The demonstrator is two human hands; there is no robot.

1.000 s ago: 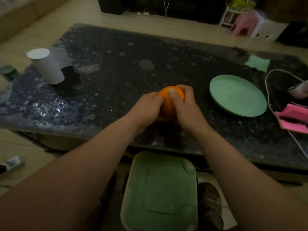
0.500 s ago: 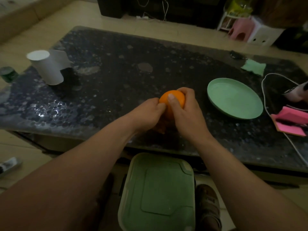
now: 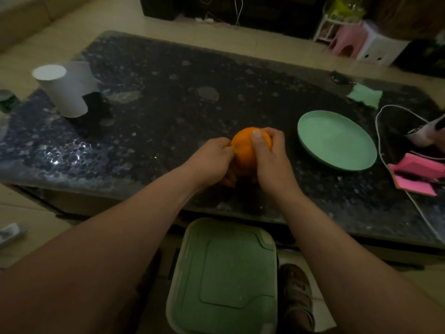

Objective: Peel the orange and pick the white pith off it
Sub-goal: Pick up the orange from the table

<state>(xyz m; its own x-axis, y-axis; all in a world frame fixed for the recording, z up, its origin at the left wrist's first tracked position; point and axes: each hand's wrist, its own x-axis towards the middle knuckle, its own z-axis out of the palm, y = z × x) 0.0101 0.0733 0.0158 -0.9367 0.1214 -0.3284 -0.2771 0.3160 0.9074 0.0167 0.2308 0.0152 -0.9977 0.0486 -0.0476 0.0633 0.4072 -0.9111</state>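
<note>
An orange (image 3: pixel 245 148) with its peel on is held just above the dark speckled table (image 3: pixel 149 112), near the front edge. My right hand (image 3: pixel 272 162) wraps its right side, thumb laid across the top. My left hand (image 3: pixel 212 162) presses against its left side, thumb and fingertip pinched at the skin where a small pale nick shows. The underside of the fruit is hidden by my fingers.
A green plate (image 3: pixel 337 139) lies to the right of the orange. A white paper roll (image 3: pixel 62 90) stands at the far left. A white cable (image 3: pixel 380 141), pink notepad (image 3: pixel 416 174) and green cloth (image 3: pixel 364 95) lie at the right. A green lidded bin (image 3: pixel 224 276) sits below the table edge.
My hands have kept the orange between them and turned it slightly. My left thumb now digs at the left side of the skin. The camera view has shifted a little.
</note>
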